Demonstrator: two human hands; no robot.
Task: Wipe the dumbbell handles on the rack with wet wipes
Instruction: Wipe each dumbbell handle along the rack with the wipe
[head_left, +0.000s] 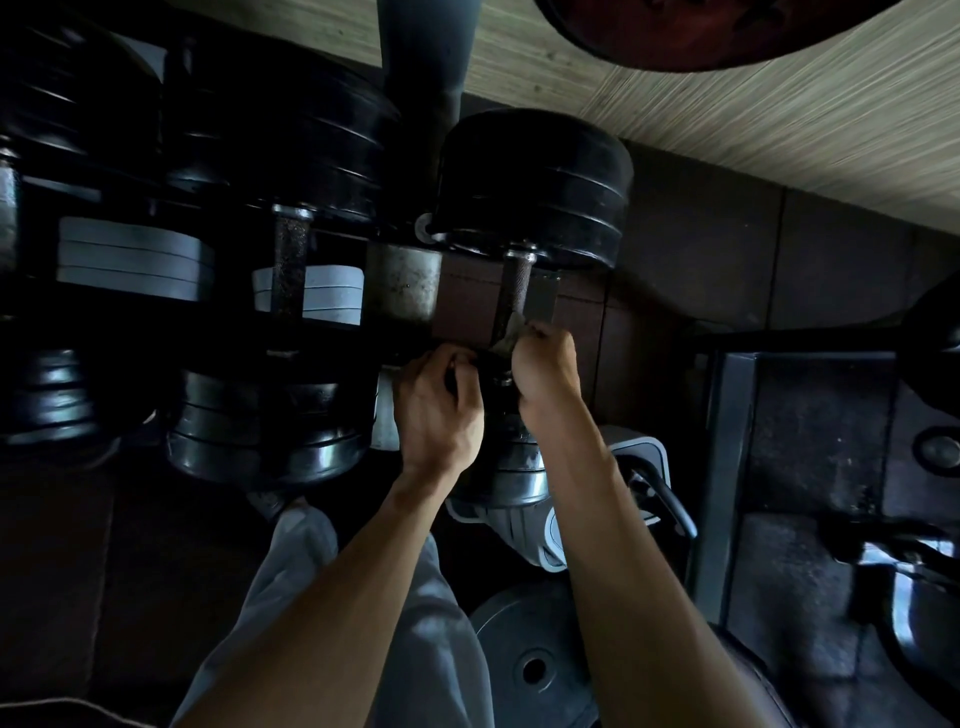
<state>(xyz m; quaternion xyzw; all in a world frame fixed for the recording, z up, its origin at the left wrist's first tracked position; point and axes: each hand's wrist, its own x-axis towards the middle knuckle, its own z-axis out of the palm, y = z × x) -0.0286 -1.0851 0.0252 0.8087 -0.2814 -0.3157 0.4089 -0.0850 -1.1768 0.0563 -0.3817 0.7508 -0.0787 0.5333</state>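
Observation:
A black dumbbell (535, 182) lies on the rack at centre, its dark knurled handle (514, 291) running toward me. A crumpled wet wipe (511, 335) is wrapped around the near end of that handle, and my right hand (545, 369) is closed on it. Left of it, my left hand (439, 410) grips the dumbbell's near weight, which it mostly hides. Only the lower edge of that near weight (511, 478) shows below the hands. A second dumbbell (275, 150) with a rusty handle (291, 265) lies to the left.
More black dumbbells (62, 114) fill the rack's left side. A grey rack post (426, 57) rises behind. A loose weight plate (535, 665) lies on the floor near my grey trouser leg (415, 649). A dark metal frame (727, 467) stands right.

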